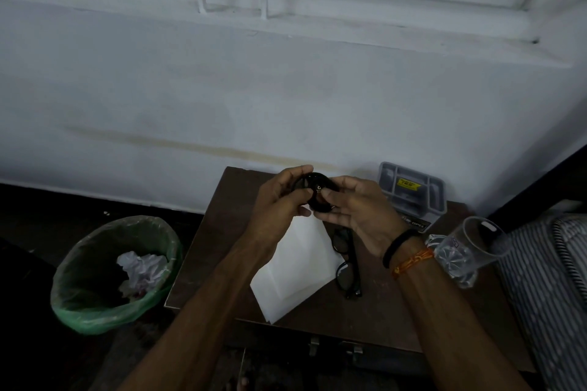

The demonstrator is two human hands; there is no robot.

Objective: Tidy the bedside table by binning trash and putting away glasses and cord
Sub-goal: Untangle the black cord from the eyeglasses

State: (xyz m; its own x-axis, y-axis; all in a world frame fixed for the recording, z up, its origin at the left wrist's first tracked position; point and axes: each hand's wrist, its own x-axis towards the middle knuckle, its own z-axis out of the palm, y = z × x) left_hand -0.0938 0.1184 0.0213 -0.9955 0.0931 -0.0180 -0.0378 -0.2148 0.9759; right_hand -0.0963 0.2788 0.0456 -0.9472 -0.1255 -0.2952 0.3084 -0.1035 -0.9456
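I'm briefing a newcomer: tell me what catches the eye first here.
Both hands, left hand and right hand, hold a coiled black cord above the brown bedside table. Black glasses lie beside white paper. Left, on the floor, a green-lined bin holds crumpled paper.

Bare forearms without sleeves; the right wrist wears a black band and an orange thread.

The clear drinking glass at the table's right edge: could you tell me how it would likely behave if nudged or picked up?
The glass looks tall and narrow, so a sideways push might tip it. It stands near the table edge, so a fall seems possible. It appears empty, so it is probably light, and likely fragile.
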